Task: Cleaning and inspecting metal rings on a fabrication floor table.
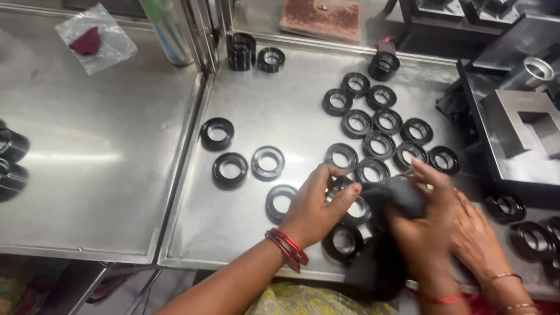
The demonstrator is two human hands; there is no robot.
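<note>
My left hand [312, 210], red bangles at its wrist, grips a black ring with a shiny metal inside [357, 209] just above the steel table [245, 227]. My right hand [429, 224] is closed on a dark cloth [396, 195] that is pressed against that ring. Another hand with gold bangles [484, 239] lies close behind my right hand; I cannot tell whose it is. Two more rings sit beside my left hand, one at its left [280, 201] and one beneath it [343, 242].
Several black rings [379, 125] lie in rows behind my hands. Left of them are a silver ring [268, 163] and two black ones [217, 133]. A ring stack [241, 51] stands at the back. A grey metal fixture [525, 128] is at right, a plastic bag [96, 38] far left.
</note>
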